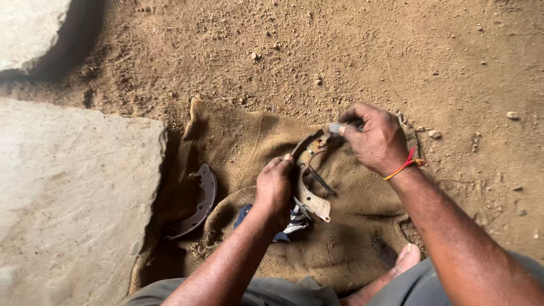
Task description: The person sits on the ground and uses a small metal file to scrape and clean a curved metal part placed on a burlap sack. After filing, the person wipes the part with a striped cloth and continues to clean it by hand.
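Rusty metal, a curved brake shoe [310,180], sits gripped in the left hand [273,190]; the right hand [378,139] pinches a small grey tool [335,128] at its top end; both are over the brown sack cloth [238,141]; another curved shoe [199,204] lies by the big stone [68,187].

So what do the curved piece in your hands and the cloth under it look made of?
Curved piece: looks like metal, dull and rusty brown with a paler worn end. Cloth: coarse woven sacking, probably jute, tan with frayed edges. The left hand steadies the piece; the right hand works at its top.
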